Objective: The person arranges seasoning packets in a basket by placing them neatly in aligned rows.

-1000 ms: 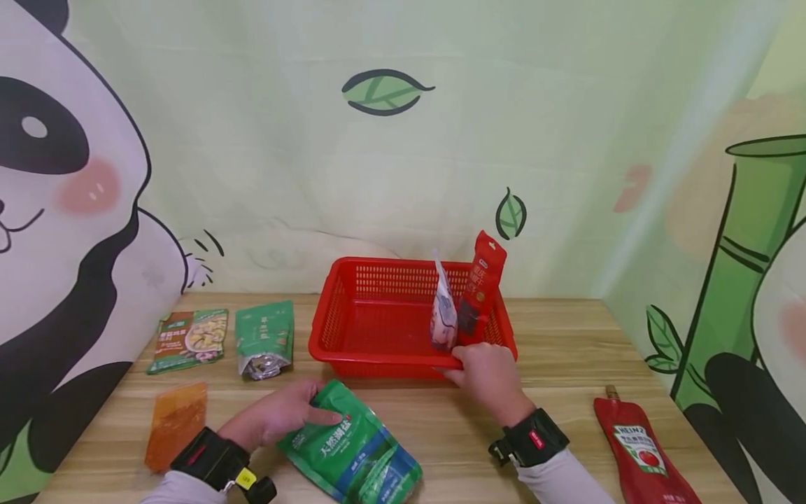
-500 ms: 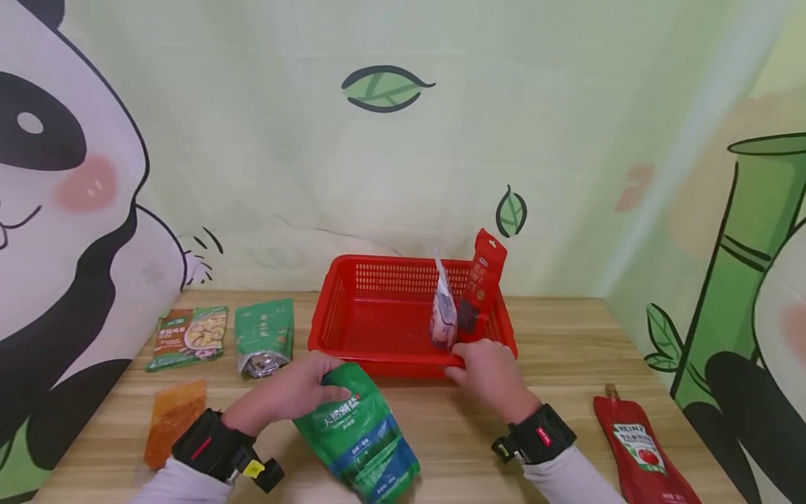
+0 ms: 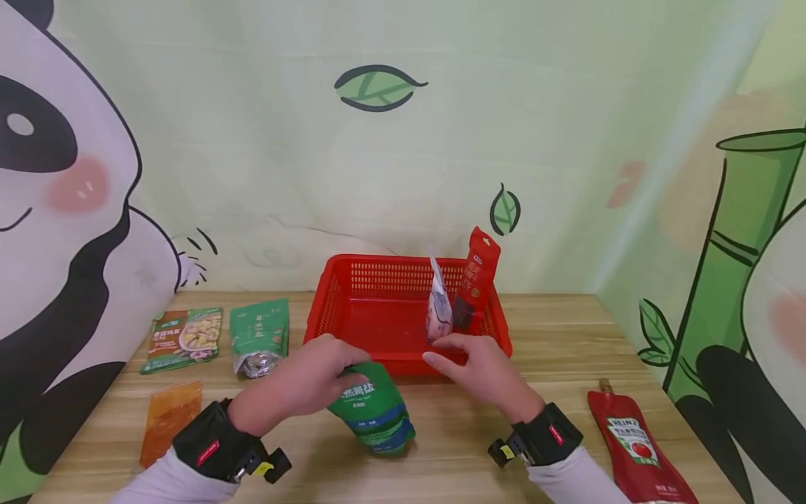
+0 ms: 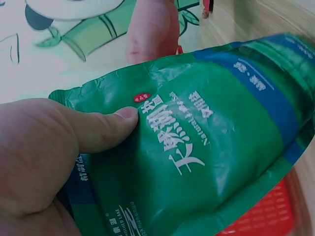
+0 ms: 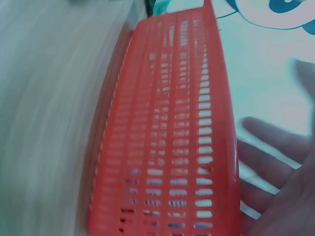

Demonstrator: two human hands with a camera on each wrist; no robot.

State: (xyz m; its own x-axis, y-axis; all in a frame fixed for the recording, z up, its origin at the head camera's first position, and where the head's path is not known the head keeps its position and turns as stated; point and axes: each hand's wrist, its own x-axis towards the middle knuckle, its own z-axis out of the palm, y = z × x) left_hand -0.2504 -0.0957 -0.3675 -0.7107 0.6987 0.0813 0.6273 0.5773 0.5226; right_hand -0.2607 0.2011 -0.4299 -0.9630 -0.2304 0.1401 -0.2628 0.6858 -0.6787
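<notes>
My left hand [image 3: 308, 378] pinches the top of a green bag of salt [image 3: 378, 416] with a blue band, holding it before the basket. In the left wrist view the thumb lies across the printed front of the bag; the fingers behind it are hidden. At the front rim of a red plastic basket [image 3: 403, 365] is my right hand [image 3: 481, 367], its thumb and fingers spread apart with nothing between them. Inside the basket's right end stand a pale pouch [image 3: 439, 311] and a tall red packet [image 3: 476, 283].
Left of the basket lie a green pouch with a silvery base [image 3: 261, 332], a brown and green food packet [image 3: 184, 339] and an orange packet [image 3: 170, 420]. A red Heinz ketchup pouch [image 3: 637, 444] lies at the right. A printed curtain [image 3: 403, 175] hangs behind the table.
My left hand has raised the bag of salt and brought it rightward toward the basket, tipping it more upright. My right hand has loosened from the basket rim, its fingers spreading.
</notes>
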